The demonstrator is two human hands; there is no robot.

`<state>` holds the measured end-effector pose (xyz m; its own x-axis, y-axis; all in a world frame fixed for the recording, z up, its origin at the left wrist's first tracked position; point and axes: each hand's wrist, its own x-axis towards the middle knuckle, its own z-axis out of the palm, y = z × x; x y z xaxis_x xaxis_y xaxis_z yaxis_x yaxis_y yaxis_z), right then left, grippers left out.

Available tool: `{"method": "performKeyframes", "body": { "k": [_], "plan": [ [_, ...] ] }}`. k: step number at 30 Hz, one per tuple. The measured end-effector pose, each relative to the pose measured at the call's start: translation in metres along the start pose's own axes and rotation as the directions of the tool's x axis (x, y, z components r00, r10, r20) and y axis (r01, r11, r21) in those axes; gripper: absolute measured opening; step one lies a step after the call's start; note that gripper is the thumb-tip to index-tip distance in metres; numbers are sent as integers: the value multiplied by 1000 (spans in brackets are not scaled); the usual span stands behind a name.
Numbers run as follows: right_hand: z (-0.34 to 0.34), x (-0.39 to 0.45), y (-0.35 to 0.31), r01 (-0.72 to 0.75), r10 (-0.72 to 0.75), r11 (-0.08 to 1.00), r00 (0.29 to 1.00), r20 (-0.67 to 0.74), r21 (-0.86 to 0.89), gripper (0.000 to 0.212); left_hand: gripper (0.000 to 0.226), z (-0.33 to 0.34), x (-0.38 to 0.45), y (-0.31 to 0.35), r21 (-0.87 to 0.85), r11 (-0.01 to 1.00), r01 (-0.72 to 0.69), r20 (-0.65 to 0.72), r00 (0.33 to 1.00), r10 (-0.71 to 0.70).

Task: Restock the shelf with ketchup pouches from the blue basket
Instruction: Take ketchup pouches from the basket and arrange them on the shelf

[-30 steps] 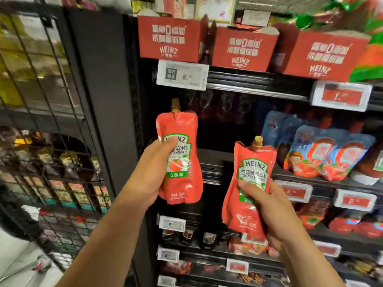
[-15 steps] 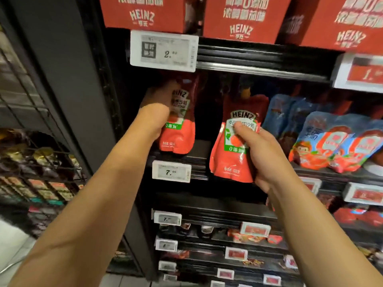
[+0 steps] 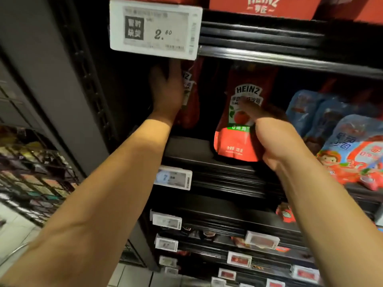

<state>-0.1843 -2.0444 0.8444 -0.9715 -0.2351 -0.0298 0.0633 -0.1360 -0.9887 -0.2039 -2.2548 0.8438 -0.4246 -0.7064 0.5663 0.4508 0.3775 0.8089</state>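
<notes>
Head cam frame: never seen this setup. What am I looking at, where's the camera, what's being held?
There is no robot. A person wears one wide-angle camera on the head, looking forward and down at their bare hands and a store shelf. The left hand holds one red ketchup pouch deep in the dark shelf bay, under a price tag reading 2.80. The right hand grips a second Heinz ketchup pouch, upright, its bottom at the shelf's front edge. Blue and red pouches lie to the right. The blue basket is out of view.

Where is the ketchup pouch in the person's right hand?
In the head view, right of centre: the ketchup pouch, gripped by the right hand, stands upright at the shelf front, left of the blue pouches.
</notes>
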Motion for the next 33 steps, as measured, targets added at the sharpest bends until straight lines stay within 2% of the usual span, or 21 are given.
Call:
{"method": "performKeyframes", "body": {
  "k": [2,4,8,13,18,21,23,27,31,33],
  "plan": [
    [6,13,-6,65,-65,997,998,11,-32,20,42,0,0,-7,6,1000,11,3,1000,-11],
    [11,26,-10,107,-107,993,994,-5,-55,18,43,-1,2,-11,45,999,19,-6,1000,-19],
    [17,51,-11,145,-139,975,989,45,-166,44,36,-2,3,-14,73,996,-42,-15,999,43],
    [32,86,-7,189,-187,957,982,33,-219,61,35,-4,7,-19,114,989,-94,13,996,93],
    [45,111,0,310,-329,893,944,-2,-326,49,31,-3,7,-20,156,979,-133,10,991,133],
    [43,119,17,348,-364,887,931,5,-304,15,33,-3,7,-20,160,978,-134,-9,991,137],
    [41,124,25,383,-403,873,915,-4,-303,8,38,-2,8,-23,160,979,-123,-3,992,125],
    [39,125,32,428,-469,799,883,6,-422,38,47,1,10,-31,221,970,-101,56,994,91],
    [34,118,37,481,-525,731,850,52,-484,49,48,-3,5,-36,243,970,-10,165,986,-32],
    [31,118,39,480,-528,708,847,62,-519,55,62,-8,2,-39,297,954,-30,239,970,-44]
  ]
}}
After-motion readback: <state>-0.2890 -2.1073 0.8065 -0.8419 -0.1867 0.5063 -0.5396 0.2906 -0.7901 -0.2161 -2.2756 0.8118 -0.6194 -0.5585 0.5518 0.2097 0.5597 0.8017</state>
